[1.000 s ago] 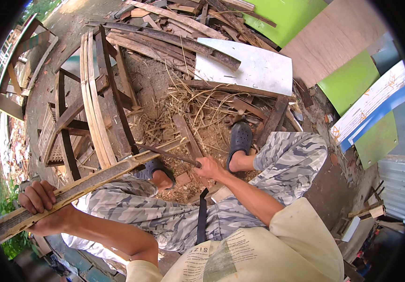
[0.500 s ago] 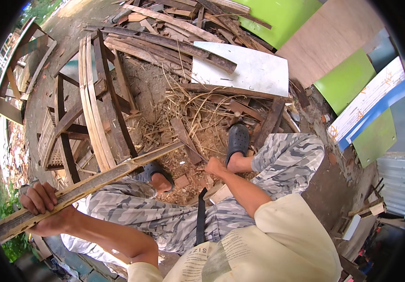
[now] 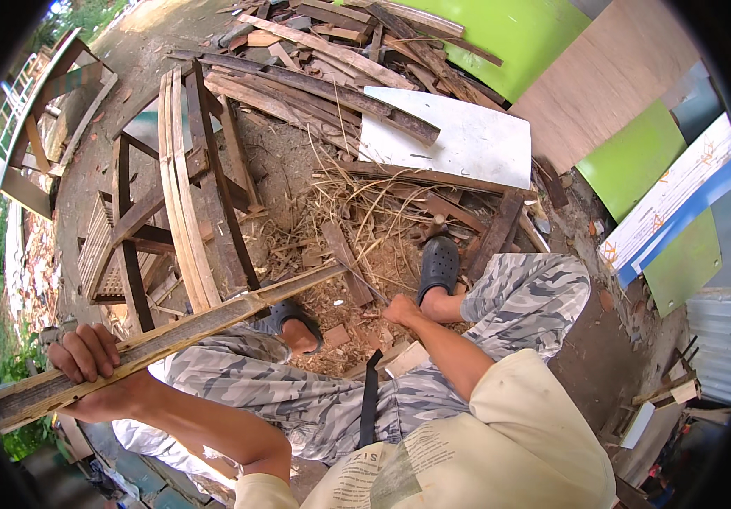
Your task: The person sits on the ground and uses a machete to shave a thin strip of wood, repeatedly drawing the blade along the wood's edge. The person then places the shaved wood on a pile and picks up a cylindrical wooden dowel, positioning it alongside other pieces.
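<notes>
My left hand (image 3: 90, 360) is wrapped around a long split bamboo strip (image 3: 187, 331) near its lower left end. The strip slants up across my left thigh, its hollow side facing up, its far end above the wood shavings between my feet. My right hand (image 3: 401, 310) is closed, low between my knees, around a thin dark blade-like tool (image 3: 372, 288). That tool points up and left toward the strip's far end; its handle is hidden in my fist. I cannot tell whether it touches the strip. A dark strap (image 3: 370, 399) lies over my lap.
Shavings and bamboo fibres (image 3: 365, 212) cover the ground around my clogs (image 3: 439, 267). Ahead on the left, long pale strips (image 3: 181, 187) rest on a dark wooden frame (image 3: 230, 216). Beyond lie scrap timber (image 3: 323, 64) and a white board (image 3: 459, 127). Green panels (image 3: 633, 161) stand right.
The whole view has shifted slightly, so everything appears a little lower and farther right. Both hands keep their grips, and the bamboo strip lies at nearly the same slant.
</notes>
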Demonstrator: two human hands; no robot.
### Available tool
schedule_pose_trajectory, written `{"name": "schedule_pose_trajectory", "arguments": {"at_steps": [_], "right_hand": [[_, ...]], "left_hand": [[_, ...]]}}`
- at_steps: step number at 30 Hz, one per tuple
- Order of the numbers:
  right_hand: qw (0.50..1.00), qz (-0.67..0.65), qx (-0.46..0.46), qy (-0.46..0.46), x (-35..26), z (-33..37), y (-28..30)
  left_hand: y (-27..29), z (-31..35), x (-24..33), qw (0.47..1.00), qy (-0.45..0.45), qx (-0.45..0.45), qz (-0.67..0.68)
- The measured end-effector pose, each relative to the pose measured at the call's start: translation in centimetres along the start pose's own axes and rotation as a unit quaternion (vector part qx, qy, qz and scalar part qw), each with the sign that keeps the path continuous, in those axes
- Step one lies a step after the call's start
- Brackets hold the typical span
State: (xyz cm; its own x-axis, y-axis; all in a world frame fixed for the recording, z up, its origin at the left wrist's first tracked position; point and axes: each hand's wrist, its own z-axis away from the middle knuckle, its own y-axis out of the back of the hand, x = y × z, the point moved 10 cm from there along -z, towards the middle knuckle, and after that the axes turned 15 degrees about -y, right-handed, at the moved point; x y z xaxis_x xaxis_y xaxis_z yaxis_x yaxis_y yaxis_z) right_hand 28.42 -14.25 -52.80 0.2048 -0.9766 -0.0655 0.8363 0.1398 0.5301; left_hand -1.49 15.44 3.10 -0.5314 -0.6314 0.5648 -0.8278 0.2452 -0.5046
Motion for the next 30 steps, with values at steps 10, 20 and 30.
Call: {"name": "schedule_pose_trajectory", "arguments": {"at_steps": [10,20,30], "right_hand": [[0.946,-0.134,0.032,0.294,-12.4,18.8,4.8],[0.992,0.013,0.021,0.126,-3.5,2.9,-0.8],[0.998,-0.027,0.006,0.056,-0.9,2.0,0.4]], "left_hand": [[-0.6,0.8,0.6,0.998,0.000,-0.054,0.040],[-0.2,0.0,0.4,0.998,0.001,-0.054,0.044],[0.7,-0.4,0.4,1.000,-0.004,-0.003,-0.021]]}}
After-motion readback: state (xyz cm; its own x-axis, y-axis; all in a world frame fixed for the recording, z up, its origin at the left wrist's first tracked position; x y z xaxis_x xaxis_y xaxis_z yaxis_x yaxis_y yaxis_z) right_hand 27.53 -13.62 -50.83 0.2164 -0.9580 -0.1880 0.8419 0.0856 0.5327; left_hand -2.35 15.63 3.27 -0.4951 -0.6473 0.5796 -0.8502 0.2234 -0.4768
